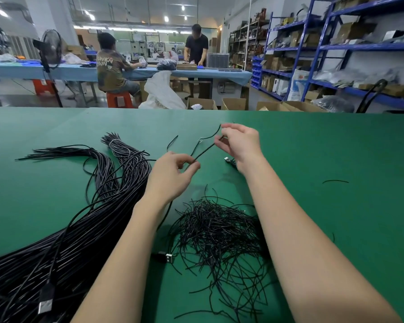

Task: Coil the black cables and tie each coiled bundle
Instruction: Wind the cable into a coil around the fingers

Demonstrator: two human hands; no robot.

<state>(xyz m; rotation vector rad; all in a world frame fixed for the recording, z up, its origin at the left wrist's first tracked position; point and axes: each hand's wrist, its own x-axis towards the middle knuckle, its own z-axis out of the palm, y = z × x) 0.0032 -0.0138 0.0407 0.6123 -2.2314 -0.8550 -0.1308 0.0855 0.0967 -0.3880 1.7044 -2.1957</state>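
From the head view, both hands work above the green worktop (313, 148). The left hand (173, 173) pinches a black cable (204, 152) between thumb and curled fingers; at one o'clock from it the right hand (239, 145) nips the same cable at its fingertips. The cable's far end blurs near a small ring. At eight o'clock lies the big cable bundle (79, 229), cut off by the frame edge; at six o'clock a heap of thin ties (219, 231), partly hidden by the forearms.
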